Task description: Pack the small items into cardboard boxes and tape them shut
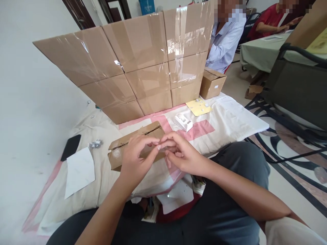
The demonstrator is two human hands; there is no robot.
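Note:
My left hand and my right hand meet at the fingertips above the front of the cloth-covered table. Thumbs and fingers of both are pinched together; anything between them is too small or hidden to make out. Right behind and below my hands lies a flattish cardboard box, partly covered by them. Beyond it a small white plastic device rests on the cloth. Farther back, a yellow card carries several tiny silvery pieces.
A tall taped cardboard screen stands across the back, with a small carton beside it. On the left lie a dark phone-like slab, white paper and a crumpled clear-silvery scrap. People sit beyond; a chair stands right.

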